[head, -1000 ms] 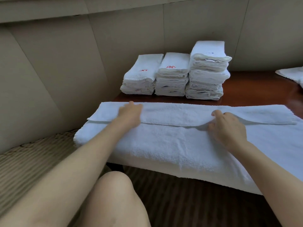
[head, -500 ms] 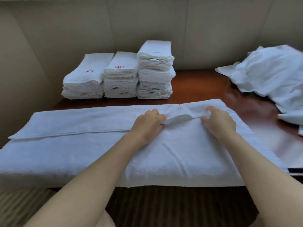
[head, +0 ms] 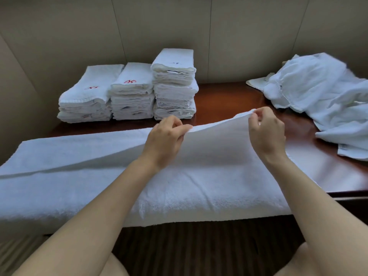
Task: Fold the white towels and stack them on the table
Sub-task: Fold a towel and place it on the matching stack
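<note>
- 2 hands, left hand (head: pixel 166 139) and right hand (head: pixel 265 130), pinch the far edge of a white towel (head: pixel 199 176), lifting it above the wooden table (head: pixel 229 100).
- 3 folded-towel stacks (head: pixel 129 92) stand behind.

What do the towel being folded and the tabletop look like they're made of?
The towel looks like white cotton terry: a fuzzy looped nap, soft drape where both hands lift its edge. The tabletop looks like reddish-brown wood or veneer with a glossy lacquer; it gives mirror-like reflections. Solid wood or laminate cannot be told.
</note>
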Tool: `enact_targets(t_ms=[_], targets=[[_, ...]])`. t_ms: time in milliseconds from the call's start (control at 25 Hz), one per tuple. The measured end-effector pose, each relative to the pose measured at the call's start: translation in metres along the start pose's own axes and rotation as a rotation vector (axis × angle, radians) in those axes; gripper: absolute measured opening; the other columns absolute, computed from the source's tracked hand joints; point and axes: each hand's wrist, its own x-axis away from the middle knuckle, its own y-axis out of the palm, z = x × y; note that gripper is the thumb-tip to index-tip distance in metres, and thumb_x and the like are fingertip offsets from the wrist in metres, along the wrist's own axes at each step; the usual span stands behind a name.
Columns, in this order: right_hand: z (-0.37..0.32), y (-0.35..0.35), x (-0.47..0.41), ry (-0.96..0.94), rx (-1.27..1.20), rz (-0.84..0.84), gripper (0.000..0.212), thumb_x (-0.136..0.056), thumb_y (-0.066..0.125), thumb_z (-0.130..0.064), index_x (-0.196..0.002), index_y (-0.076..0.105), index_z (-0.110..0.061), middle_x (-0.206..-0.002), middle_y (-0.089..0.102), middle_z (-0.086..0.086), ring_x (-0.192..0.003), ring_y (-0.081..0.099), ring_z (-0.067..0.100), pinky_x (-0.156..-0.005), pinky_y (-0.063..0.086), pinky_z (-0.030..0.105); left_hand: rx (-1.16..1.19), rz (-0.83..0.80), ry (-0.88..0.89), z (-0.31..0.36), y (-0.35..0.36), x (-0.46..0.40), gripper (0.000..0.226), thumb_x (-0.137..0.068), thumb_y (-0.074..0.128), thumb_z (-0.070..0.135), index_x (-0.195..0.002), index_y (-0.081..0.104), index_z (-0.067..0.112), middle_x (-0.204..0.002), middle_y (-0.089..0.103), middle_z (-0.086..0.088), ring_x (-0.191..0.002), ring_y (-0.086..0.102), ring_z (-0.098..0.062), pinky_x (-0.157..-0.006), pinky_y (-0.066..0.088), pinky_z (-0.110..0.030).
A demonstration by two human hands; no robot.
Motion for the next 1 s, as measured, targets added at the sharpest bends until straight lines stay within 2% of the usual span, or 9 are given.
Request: enact_targets(t_ms=[80,200,320,440,560,680,800,880,1000], targets=[[0.002,-0.013,0.013,0.000,0.132,-0.007,0.021,-0.092,0.044,-0.022,-0.095,0.061,-0.009,-0.104,0.059,0.009,-0.104,0.050,0.031,-0.075,0.032,0.033,0.060,-0.102,0.022,-0.001,-0.003,0.004,0.027,-0.089,0.053,0.008,-0.106,0.073,0.014,-0.088,0.052,-0.011,-0.077,0.055,-0.028,-0.063,0.050,-0.036],[0.017,-0.018,0.021,0.092,0.370,-0.221,0.027,-0.087,0.046,-0.026,-0.064,0.050,-0.011,-0.095,0.052,0.013,-0.104,0.048,0.036,-0.067,0.033,0.031,0.157,-0.576,-0.111,0.005,-0.011,0.011,0.028,-0.094,0.056,0.013,-0.118,0.067,0.022,-0.093,0.046,-0.001,-0.082,0.052,-0.016,-0.077,0.042,-0.024],[0.024,-0.022,0.021,0.171,0.484,-0.275,0.023,-0.088,0.047,-0.032,-0.080,0.057,-0.012,-0.114,0.051,0.020,-0.112,0.043,0.038,-0.080,0.038,0.038,0.427,-0.869,-0.294,0.011,-0.027,0.004,0.027,-0.090,0.059,0.043,-0.109,0.069,0.027,-0.096,0.060,-0.003,-0.081,0.056,-0.008,-0.078,0.042,-0.017],[0.024,-0.024,0.007,0.116,0.457,-0.075,0.029,-0.092,0.047,-0.027,-0.111,0.062,-0.011,-0.120,0.047,0.019,-0.114,0.041,0.038,-0.092,0.036,0.040,0.803,-0.626,-0.560,0.007,-0.025,-0.012,0.023,-0.092,0.060,0.034,-0.098,0.074,0.017,-0.098,0.071,-0.003,-0.083,0.062,-0.010,-0.074,0.045,-0.024],[0.024,-0.012,-0.011,0.050,0.497,-0.166,0.031,-0.095,0.041,-0.021,-0.120,0.059,-0.017,-0.125,0.047,0.015,-0.118,0.039,0.035,-0.096,0.032,0.040,0.410,-0.320,-0.585,-0.014,0.006,-0.029,0.020,-0.093,0.056,0.014,-0.107,0.070,0.016,-0.111,0.067,-0.004,-0.098,0.060,-0.015,-0.086,0.045,-0.027],[0.034,0.016,-0.018,0.031,0.603,-0.370,0.036,-0.098,0.035,-0.026,-0.131,0.050,-0.022,-0.135,0.046,0.011,-0.126,0.037,0.032,-0.102,0.028,0.042,0.076,-0.423,-0.605,-0.038,0.033,-0.034,0.029,-0.093,0.057,0.029,-0.121,0.062,0.022,-0.127,0.056,-0.002,-0.118,0.050,-0.023,-0.102,0.034,-0.036],[0.051,0.041,-0.025,0.032,0.631,-0.551,0.048,-0.098,0.023,-0.043,-0.143,0.031,-0.031,-0.154,0.023,0.006,-0.143,0.017,0.026,-0.111,0.012,0.049,0.009,-0.454,-0.619,-0.045,0.053,-0.035,0.028,-0.093,0.055,0.039,-0.114,0.063,0.023,-0.122,0.058,0.000,-0.118,0.048,-0.023,-0.096,0.031,-0.037],[0.065,0.044,-0.042,0.027,0.644,-0.585,0.050,-0.097,0.018,-0.048,-0.145,0.026,-0.035,-0.158,0.013,0.002,-0.146,0.007,0.021,-0.113,0.007,0.051,-0.020,-0.403,-0.571,-0.042,0.068,-0.045,0.025,-0.094,0.053,0.038,-0.110,0.061,0.021,-0.119,0.057,-0.003,-0.115,0.048,-0.024,-0.094,0.031,-0.037],[0.086,0.039,-0.074,0.007,0.656,-0.563,0.050,-0.096,0.018,-0.050,-0.142,0.030,-0.036,-0.157,0.017,0.000,-0.144,0.012,0.019,-0.113,0.011,0.051,-0.092,-0.392,-0.464,-0.029,0.093,-0.068,0.022,-0.097,0.047,0.032,-0.113,0.057,0.020,-0.118,0.054,-0.006,-0.114,0.047,-0.026,-0.095,0.031,-0.039]])
